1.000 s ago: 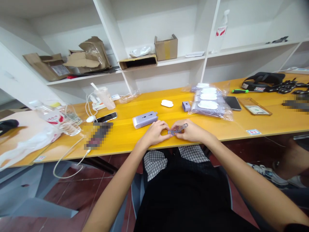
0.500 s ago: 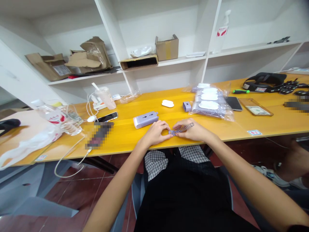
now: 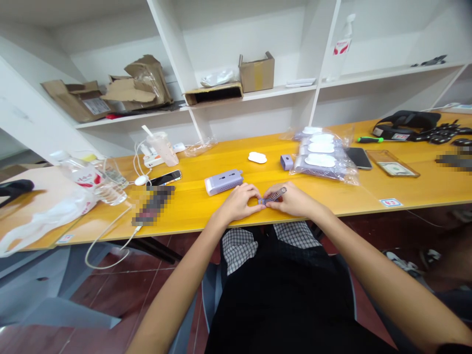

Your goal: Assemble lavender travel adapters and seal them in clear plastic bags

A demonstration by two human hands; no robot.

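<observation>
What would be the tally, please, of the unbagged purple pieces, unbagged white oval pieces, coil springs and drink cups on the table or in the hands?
Purple, unbagged: 3 (slotted body, small cap, small piece in the left hand)
White oval piece, unbagged: 1
Coil spring, in the right hand: 1
Drink cup: 1
Total: 6

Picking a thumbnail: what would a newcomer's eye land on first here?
Probably the coiled piece in the right hand, meeting the small lavender part in the left hand, by the near edge of the table. Next, the bagged lavender units, right of centre, then the lavender housing, left of centre.
</observation>
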